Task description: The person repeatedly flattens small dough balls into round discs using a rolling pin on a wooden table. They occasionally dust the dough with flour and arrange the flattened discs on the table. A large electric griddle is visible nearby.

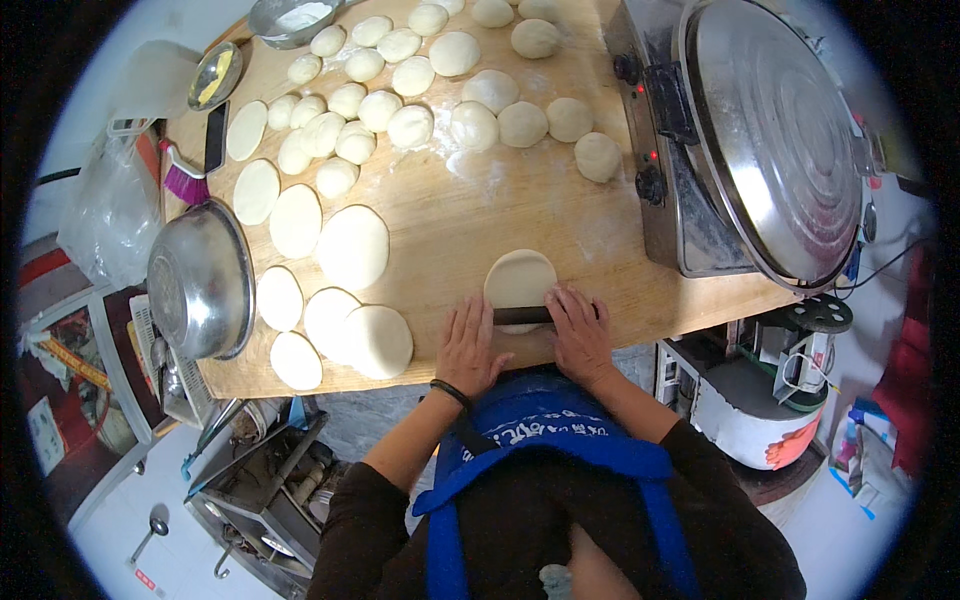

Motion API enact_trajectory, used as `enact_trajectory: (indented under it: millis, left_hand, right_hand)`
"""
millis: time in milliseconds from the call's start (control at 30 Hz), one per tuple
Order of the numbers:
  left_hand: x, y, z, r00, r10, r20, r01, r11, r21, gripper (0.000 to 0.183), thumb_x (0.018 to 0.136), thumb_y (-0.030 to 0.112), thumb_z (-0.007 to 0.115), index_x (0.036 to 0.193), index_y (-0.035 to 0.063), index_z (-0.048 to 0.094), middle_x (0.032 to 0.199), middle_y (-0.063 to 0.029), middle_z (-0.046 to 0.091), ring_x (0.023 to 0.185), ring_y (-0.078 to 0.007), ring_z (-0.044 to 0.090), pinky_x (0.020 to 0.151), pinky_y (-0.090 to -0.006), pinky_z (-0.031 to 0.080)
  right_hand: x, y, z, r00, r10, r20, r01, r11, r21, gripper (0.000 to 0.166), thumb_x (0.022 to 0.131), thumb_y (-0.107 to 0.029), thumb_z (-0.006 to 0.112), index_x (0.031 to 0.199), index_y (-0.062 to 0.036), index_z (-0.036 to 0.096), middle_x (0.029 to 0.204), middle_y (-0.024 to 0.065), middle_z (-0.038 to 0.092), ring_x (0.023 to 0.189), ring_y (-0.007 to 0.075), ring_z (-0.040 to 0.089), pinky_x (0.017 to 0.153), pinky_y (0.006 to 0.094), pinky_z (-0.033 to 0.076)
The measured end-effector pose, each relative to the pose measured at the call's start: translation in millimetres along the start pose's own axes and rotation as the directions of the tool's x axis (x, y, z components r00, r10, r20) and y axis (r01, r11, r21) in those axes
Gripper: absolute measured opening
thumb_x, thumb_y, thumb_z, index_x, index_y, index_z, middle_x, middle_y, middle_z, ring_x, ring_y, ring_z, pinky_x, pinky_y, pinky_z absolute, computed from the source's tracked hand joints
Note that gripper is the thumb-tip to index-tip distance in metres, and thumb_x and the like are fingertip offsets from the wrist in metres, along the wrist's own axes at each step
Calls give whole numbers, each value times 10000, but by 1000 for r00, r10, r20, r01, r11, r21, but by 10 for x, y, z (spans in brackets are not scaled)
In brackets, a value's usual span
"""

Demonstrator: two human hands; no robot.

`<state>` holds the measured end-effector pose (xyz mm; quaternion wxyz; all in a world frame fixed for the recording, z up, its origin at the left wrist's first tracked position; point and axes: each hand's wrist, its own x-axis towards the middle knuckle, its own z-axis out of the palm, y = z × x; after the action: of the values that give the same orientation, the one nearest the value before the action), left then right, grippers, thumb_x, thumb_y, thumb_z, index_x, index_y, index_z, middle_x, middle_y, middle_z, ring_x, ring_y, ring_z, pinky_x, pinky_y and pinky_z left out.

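A dark rolling pin [523,316] lies across the near part of a round flat dough disc [520,279], close to the wooden board's front edge. Over the pin's left end rests my left hand [466,346], its fingers stretched forward. My right hand [582,336] bears on the right end, fingers bent over it. Both pin ends are mostly hidden under the hands. To the left lie several rolled dough discs [353,246], two of them overlapping near the front. Farther back sit several thicker dough balls [411,126] among patches of flour.
At right stands an electric griddle [660,202] with a round metal lid [780,112] and lit red lamps. An upturned steel basin [196,281], a purple brush [186,180], a phone [216,136], a bowl with yellow contents [215,76] and a flour bowl [294,21] line the board's left and far edges.
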<state>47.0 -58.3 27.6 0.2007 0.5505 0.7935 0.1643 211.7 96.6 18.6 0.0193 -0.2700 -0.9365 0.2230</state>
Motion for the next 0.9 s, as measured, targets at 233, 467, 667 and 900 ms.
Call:
enact_trajectory:
  millis: [233, 467, 667, 900]
  left_hand:
    - [1144, 134, 51, 955, -292, 44, 295, 940, -174, 457, 819, 219, 700, 1210, 55, 530, 1256, -183, 548, 1118, -363, 540, 922, -433, 454]
    - [1110, -72, -70, 782, -502, 369, 600, 766, -229, 352, 817, 240, 712, 1060, 38, 557, 1176, -205, 571, 1040, -376, 568, 851, -431, 486]
    - [226, -288, 21, 972, -210, -102, 210, 978, -10, 515, 831, 242, 658, 1287, 58, 507, 1379, -147, 502, 1292, -339, 439, 1047, -483, 360]
    - [848, -338, -12, 976, -103, -194, 129, 983, 127, 714, 886, 302, 556, 1498, 45, 294, 1564, -150, 276, 1448, -349, 230, 1157, -579, 108]
  right_hand:
    - [65, 218, -30, 992, -110, -63, 115, 989, 88, 400, 784, -52, 582, 1180, -108, 587, 1105, 82, 577, 1045, 283, 547, 916, 441, 373]
    - [-246, 103, -163, 995, -90, -36, 94, 985, 145, 388, 784, -45, 575, 1164, -109, 605, 1099, 91, 575, 1053, 293, 548, 930, 448, 368]
    - [-278, -6, 31, 999, -34, -29, 36, 996, 87, 415, 833, -133, 609, 1246, -109, 575, 1184, 111, 558, 1132, 285, 521, 964, 463, 361]
    - [516, 100, 202, 995, 4, -100, -17, 991, -133, 684, 806, -447, 662, 1378, -121, 476, 1494, 149, 364, 1387, 307, 327, 1064, 570, 285]
